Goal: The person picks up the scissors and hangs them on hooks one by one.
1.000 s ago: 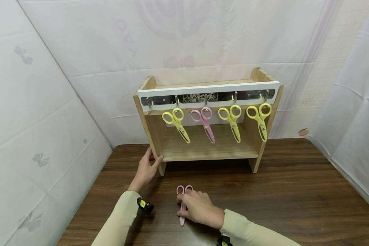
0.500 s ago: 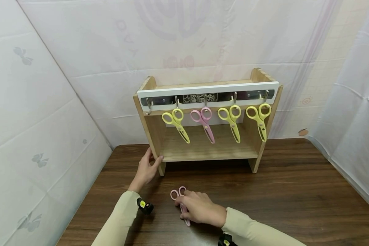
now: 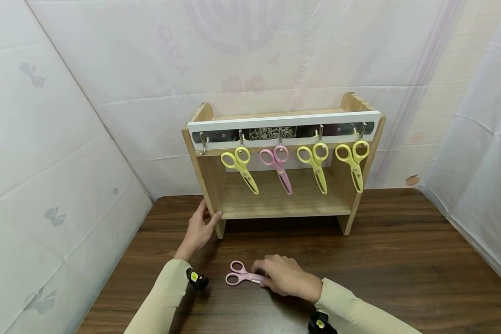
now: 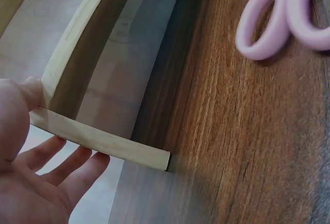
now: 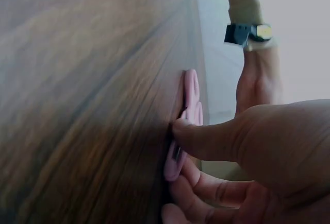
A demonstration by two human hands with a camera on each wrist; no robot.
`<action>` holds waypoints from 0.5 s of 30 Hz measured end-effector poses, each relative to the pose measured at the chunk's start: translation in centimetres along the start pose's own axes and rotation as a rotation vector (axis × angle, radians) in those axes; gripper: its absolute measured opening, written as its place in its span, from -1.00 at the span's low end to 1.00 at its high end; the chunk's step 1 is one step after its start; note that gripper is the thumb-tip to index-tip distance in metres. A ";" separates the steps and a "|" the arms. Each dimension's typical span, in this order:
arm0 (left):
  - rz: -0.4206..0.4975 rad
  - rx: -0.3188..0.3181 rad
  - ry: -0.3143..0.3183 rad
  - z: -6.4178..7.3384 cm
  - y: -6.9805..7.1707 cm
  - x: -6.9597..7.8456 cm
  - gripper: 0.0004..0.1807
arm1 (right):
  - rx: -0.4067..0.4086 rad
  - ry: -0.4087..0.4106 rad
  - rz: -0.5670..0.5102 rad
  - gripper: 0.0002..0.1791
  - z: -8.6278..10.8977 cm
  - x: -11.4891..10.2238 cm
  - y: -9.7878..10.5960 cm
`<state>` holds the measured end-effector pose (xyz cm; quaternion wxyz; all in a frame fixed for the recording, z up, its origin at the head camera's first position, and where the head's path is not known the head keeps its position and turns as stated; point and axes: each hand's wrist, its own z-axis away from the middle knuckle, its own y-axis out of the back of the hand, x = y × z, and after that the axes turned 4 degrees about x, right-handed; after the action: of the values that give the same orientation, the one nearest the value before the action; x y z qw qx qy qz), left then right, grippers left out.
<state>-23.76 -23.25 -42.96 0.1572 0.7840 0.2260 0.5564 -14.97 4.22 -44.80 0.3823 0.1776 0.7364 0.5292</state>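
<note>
A pair of pink scissors (image 3: 244,276) lies flat on the brown table, finger loops pointing left. My right hand (image 3: 287,277) pinches the blades between thumb and fingers, as the right wrist view shows the scissors (image 5: 192,92) low against the tabletop. At the lower left of a wooden shelf (image 3: 284,206), my left hand (image 3: 198,231) grips the side panel (image 4: 103,137), thumb in front and fingers behind. Pink scissor loops (image 4: 281,18) also show in the left wrist view. On the shelf's hook rail hang yellow scissors (image 3: 244,172), pink scissors (image 3: 280,171) and two more yellow pairs to their right.
The leftmost metal hook (image 3: 202,144) has nothing on it. A white rail (image 3: 284,121) carrying the hooks spans the shelf's upper front. Light cloth (image 3: 108,116) with faint prints hangs behind and on both sides of the brown table (image 3: 384,260).
My right hand has turned the pink scissors so their loops swing from pointing away to pointing left, and it has moved slightly right. My left hand has stayed on the shelf.
</note>
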 end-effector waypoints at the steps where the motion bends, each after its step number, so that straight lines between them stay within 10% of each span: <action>1: 0.000 -0.001 0.000 0.0 0.0 0.0 -0.33 | -0.003 -0.008 -0.009 -0.76 0.0 0.1 0.0; 15: 0.005 0.003 -0.010 -0.1 0.0 -0.1 -0.37 | 0.138 -0.027 -0.003 -0.75 -0.3 1.3 -0.3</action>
<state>-23.87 -23.27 -42.98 0.1557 0.7876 0.2241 0.5525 -15.97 4.78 -45.47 0.3798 0.2096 0.7662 0.4741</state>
